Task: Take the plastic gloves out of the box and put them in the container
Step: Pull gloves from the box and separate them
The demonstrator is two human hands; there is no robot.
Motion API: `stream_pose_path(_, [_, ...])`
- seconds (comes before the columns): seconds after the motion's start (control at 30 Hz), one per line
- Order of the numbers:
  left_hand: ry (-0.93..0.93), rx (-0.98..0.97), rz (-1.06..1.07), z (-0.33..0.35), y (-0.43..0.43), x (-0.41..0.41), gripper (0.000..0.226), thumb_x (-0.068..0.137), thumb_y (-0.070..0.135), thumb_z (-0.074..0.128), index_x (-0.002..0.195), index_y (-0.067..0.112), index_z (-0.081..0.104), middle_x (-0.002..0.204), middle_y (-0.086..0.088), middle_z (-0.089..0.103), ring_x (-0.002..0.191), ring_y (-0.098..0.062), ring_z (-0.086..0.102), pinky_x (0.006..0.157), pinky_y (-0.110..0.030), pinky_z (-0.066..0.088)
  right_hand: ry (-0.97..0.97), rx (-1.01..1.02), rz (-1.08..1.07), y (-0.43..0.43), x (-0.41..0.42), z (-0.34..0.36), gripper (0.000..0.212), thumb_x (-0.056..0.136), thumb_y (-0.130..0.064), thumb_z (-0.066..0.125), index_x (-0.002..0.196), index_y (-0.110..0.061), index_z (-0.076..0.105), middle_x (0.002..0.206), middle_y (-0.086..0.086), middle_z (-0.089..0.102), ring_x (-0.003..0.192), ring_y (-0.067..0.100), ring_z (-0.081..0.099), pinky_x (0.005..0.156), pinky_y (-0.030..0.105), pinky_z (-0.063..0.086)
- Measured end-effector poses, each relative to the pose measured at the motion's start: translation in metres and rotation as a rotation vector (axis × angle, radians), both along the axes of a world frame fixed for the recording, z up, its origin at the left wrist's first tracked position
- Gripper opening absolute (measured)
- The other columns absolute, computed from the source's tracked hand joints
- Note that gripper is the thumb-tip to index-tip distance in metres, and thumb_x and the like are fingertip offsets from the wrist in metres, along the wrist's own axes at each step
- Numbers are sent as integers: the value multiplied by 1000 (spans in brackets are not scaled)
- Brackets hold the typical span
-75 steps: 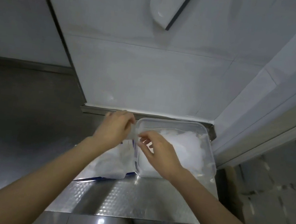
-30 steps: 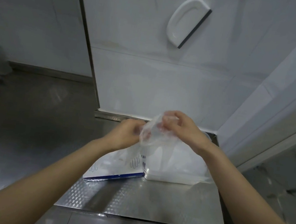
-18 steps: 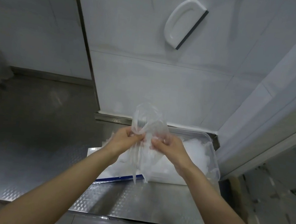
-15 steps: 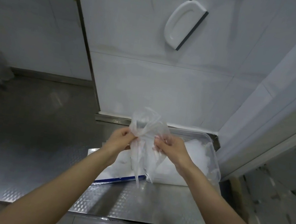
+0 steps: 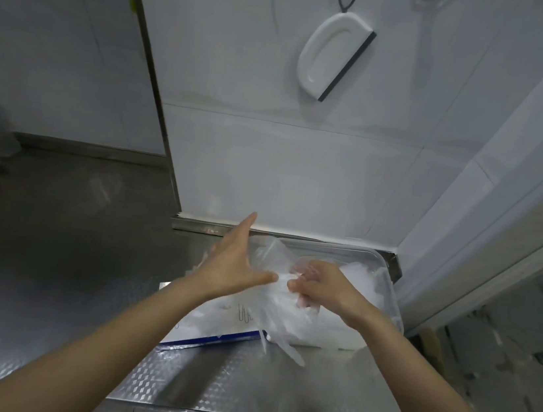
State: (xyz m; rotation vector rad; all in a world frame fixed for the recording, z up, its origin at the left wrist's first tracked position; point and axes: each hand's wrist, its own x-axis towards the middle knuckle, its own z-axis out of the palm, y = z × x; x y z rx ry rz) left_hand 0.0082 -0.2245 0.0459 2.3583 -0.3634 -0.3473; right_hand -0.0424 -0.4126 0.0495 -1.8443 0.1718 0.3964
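Embossed steel counter [image 5: 273, 389]. My left grip [image 5: 234, 266] is splayed wide; my right grip [image 5: 318, 288] pinches a crinkly clear glove [image 5: 278, 314]. The box [image 5: 210, 322] sits half hidden beneath.

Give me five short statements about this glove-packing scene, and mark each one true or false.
1. The right hand grips a bunch of plastic gloves. True.
2. The left hand is clenched round that bunch. False: its fingers are straight and spread, holding nothing.
3. The clear container stands to the right of the box. True.
4. The container holds nothing. False: a white heap of gloves lies in it.
5. The white scraper lies inside the box. False: it hangs on the tiled wall.
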Motion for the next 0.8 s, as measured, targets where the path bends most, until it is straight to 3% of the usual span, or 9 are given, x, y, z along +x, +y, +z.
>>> stream_pose_path(0.03, [1, 25, -4, -1, -2, 4, 82, 77, 38, 75, 143, 20, 30, 146, -2, 40, 132, -22, 39, 107, -39, 36, -3, -7, 30, -1, 0, 0, 13, 84, -2, 64, 96, -5, 59, 67, 2, 57, 48, 8, 56, 47, 16, 44])
stream_pose_path(0.1, [6, 28, -24, -2, -5, 12, 35, 84, 27, 68, 111, 7, 60, 107, -10, 64, 97, -25, 60, 82, -35, 47, -18, -36, 58, -8, 1, 1, 10, 84, -2, 66, 92, -4, 62, 65, -4, 58, 49, 4, 55, 51, 15, 45])
stream_pose_path(0.13, [6, 21, -27, 0, -4, 15, 22, 86, 23, 65, 95, 3, 66, 89, -10, 65, 79, -23, 59, 71, -34, 45, -16, -44, 62, -13, 2, 1, 7, 83, -4, 67, 90, -3, 64, 64, -6, 59, 50, 2, 54, 53, 14, 44])
stream_pose_path(0.2, [61, -37, -26, 3, -1, 19, 24, 89, 20, 61, 81, -1, 67, 72, -8, 60, 61, -17, 48, 63, -30, 39, 1, -64, 58, -25, 4, 1, 8, 83, -8, 69, 89, -3, 67, 64, -9, 62, 53, 2, 55, 53, 12, 43])
stream_pose_path(0.33, [295, -270, 85, 9, -2, 13, 24, 97, 14, 50, 81, -1, 61, 64, -6, 62, 58, -17, 52, 51, -17, 42, 9, -35, -91, -40, 6, -8, 13, 88, -19, 65, 80, -9, 67, 73, 0, 65, 62, 8, 55, 56, 12, 43])
stream_pose_path(0.47, [448, -459, 280, -4, -7, 10, 21, 100, 18, 44, 89, 7, 57, 80, -10, 59, 74, -23, 55, 70, -29, 45, 8, -2, -248, -38, 4, -17, 27, 91, -36, 59, 71, -19, 65, 89, 3, 70, 75, 11, 56, 66, 16, 42])
stream_pose_path(0.6, [612, -712, 414, -6, -15, 2, 21, 100, 22, 45, 109, 7, 57, 99, -6, 61, 85, -17, 61, 56, -20, 54, 102, 21, -167, -33, -2, -26, 30, 88, -43, 60, 96, -16, 70, 97, -5, 71, 91, 6, 63, 77, 20, 46])
stream_pose_path(0.7, [601, -548, 288, -11, -19, -3, 28, 90, 27, 61, 114, 14, 54, 107, -6, 61, 93, -20, 61, 67, -26, 52, 70, 74, -181, -31, -2, -28, 21, 91, -31, 59, 94, -11, 66, 92, -5, 72, 80, -1, 68, 65, 17, 45])
stream_pose_path(0.8, [505, -481, 298, -17, -21, -4, 14, 89, 9, 61, 102, 10, 57, 83, -5, 59, 67, -15, 55, 55, -19, 47, 5, 126, -291, -28, 3, -28, 13, 95, -16, 54, 85, -9, 58, 81, 2, 66, 62, 6, 66, 53, 15, 43])
